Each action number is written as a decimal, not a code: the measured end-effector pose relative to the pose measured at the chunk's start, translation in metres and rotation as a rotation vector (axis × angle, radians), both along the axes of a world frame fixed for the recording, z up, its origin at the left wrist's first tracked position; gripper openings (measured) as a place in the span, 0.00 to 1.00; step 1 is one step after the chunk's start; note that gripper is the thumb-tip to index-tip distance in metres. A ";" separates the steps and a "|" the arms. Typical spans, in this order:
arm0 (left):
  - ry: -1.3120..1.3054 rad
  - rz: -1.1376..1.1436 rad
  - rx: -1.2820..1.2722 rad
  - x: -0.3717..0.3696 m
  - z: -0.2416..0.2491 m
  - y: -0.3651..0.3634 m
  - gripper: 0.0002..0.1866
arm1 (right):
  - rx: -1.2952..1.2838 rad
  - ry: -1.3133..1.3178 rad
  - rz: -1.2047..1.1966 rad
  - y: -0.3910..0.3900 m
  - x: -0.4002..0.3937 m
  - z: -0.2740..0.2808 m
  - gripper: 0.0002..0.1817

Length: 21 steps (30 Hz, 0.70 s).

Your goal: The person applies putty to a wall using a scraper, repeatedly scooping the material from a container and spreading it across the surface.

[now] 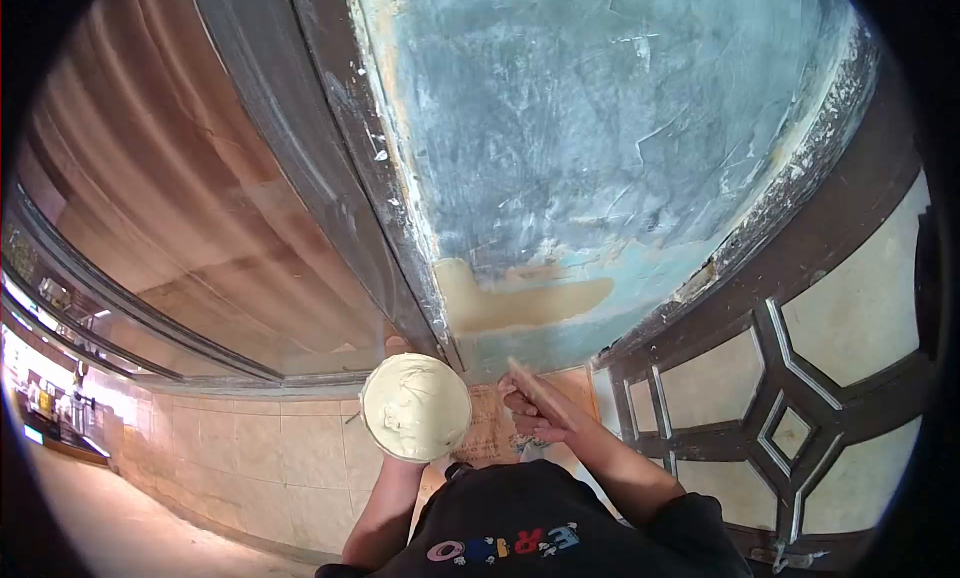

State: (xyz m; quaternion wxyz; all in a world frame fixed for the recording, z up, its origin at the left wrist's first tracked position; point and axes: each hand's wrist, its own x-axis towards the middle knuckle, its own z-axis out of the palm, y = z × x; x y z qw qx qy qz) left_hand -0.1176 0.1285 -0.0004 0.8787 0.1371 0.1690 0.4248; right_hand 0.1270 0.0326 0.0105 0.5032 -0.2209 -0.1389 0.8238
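A round tub of smooth cream-coloured putty [415, 408] is held up in front of my body. My left hand [404, 464] supports it from below, and the tub hides most of that hand. To its right, my right hand [540, 410] is closed around a thin, flat tool [521, 374] seen almost edge-on, whose exact kind I cannot make out. The tool is apart from both the tub and the wall. Ahead, a blue-green patchy wall [560, 128] has a damp-looking beige putty patch [530, 303] low down, L-shaped along its left corner.
A dark-framed window [330, 168] with a brown curtain [150, 178] behind it borders the wall on the left. A dark panelled door [740, 398] stands on the right. Tan tiles [250, 438] run below the window, and printed brown sheeting [484, 423] lies by my feet.
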 end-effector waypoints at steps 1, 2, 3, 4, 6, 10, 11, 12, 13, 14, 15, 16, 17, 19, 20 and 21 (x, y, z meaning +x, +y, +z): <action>-0.033 -0.012 -0.045 0.003 -0.007 0.001 0.34 | 0.060 0.246 0.029 -0.001 0.002 -0.005 0.21; -0.032 -0.013 -0.046 0.004 -0.013 0.000 0.34 | 0.060 0.247 0.028 -0.001 0.002 -0.009 0.21; -0.053 -0.042 -0.022 0.009 -0.010 -0.003 0.34 | 0.089 0.224 -0.016 0.000 0.000 -0.010 0.20; -0.075 -0.071 0.003 0.012 -0.008 -0.004 0.33 | 0.118 0.201 -0.060 0.002 -0.002 -0.008 0.19; 0.023 -0.084 0.019 0.014 -0.023 -0.006 0.30 | 0.049 0.091 -0.088 0.002 -0.003 0.007 0.18; 0.062 -0.092 0.130 0.028 -0.017 -0.017 0.26 | -0.066 -0.465 -0.172 0.011 -0.010 0.019 0.19; 0.138 -0.112 0.240 0.032 -0.008 -0.018 0.26 | -0.067 -0.463 -0.174 0.014 -0.012 0.010 0.19; 0.213 -0.132 0.350 0.036 -0.003 -0.020 0.26 | 0.093 -0.789 -0.283 0.018 -0.013 -0.007 0.19; 0.152 -0.142 0.305 0.038 -0.005 -0.020 0.26 | 0.258 -1.113 -0.390 0.022 -0.013 -0.015 0.20; 0.153 -0.146 0.306 0.037 -0.005 -0.021 0.26 | 0.257 -1.112 -0.394 0.021 -0.005 -0.021 0.20; 0.228 -0.118 0.320 0.035 -0.005 -0.021 0.26 | 0.235 -1.199 -0.385 0.022 0.009 -0.021 0.21; 0.302 -0.090 0.334 0.033 -0.004 -0.019 0.26 | 0.214 -1.286 -0.376 0.024 0.019 -0.018 0.23; 0.304 -0.090 0.336 0.032 -0.004 -0.017 0.26 | 0.215 -1.284 -0.377 0.026 0.025 -0.014 0.23; -0.032 -0.091 0.053 0.030 -0.004 -0.016 0.26 | 0.197 -1.267 -0.448 0.025 0.031 0.005 0.20; -0.033 -0.093 0.053 0.031 -0.007 -0.015 0.26 | 0.196 -1.269 -0.450 0.026 0.032 0.015 0.20; 0.013 -0.106 0.107 0.032 -0.011 -0.014 0.25 | 0.232 -1.263 -0.451 0.029 0.029 0.026 0.21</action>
